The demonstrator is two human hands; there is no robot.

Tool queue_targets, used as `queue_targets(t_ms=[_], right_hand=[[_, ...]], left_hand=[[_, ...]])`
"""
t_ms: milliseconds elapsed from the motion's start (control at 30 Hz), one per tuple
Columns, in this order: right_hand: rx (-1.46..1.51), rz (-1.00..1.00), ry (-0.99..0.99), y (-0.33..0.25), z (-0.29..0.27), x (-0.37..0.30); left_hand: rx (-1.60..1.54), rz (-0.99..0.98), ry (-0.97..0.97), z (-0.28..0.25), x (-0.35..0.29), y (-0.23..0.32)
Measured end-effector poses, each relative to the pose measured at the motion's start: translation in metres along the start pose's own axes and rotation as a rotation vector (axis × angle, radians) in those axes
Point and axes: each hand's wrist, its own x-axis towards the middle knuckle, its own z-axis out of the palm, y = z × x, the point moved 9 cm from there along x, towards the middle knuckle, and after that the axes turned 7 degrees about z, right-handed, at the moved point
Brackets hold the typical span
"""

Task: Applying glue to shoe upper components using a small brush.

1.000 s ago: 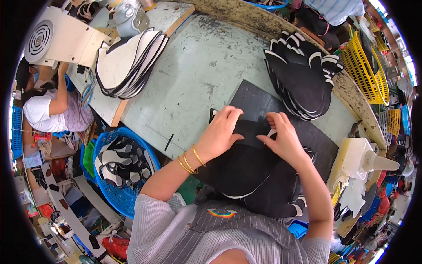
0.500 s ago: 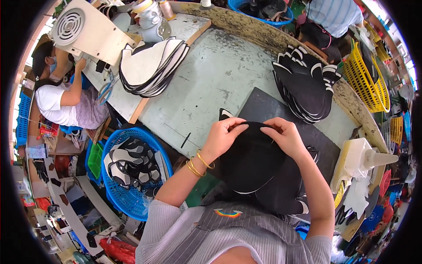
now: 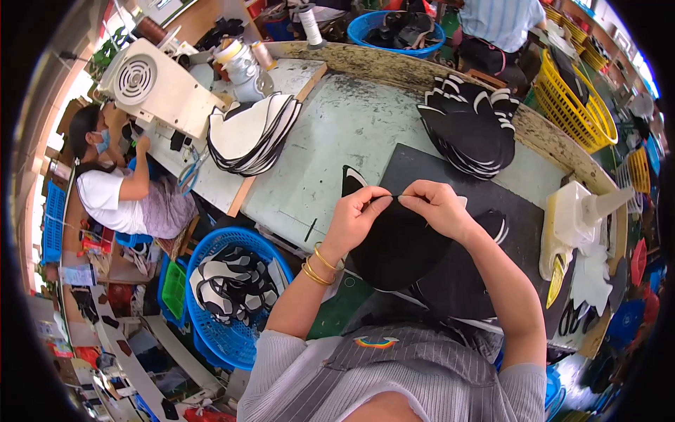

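While the left hand [image 3: 356, 219] pinched a black fabric panel [image 3: 396, 250] by its edge, the right hand [image 3: 441, 209] gripped it alongside.

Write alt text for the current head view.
A person's left hand and right hand pinch the top edge of a black piece at a worn table with a dark board. Farther back lie a stack of black pieces and, to the left, a stack of white, black-edged pieces; a blue basket stands lower left.
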Motion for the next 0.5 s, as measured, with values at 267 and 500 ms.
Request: queue_targets(t_ms=[267, 500], right_hand=[[-0.495, -0.312, 0.738, -0.051, -0.116, -0.172], [-0.862, 0.086, 1.043, 0.047, -0.188, -0.343]], left_hand=[[0.150, 0.057, 0.141, -0.054, 0.059, 0.016], [0.904, 0.731, 0.006, 0.041, 0.080, 0.110]])
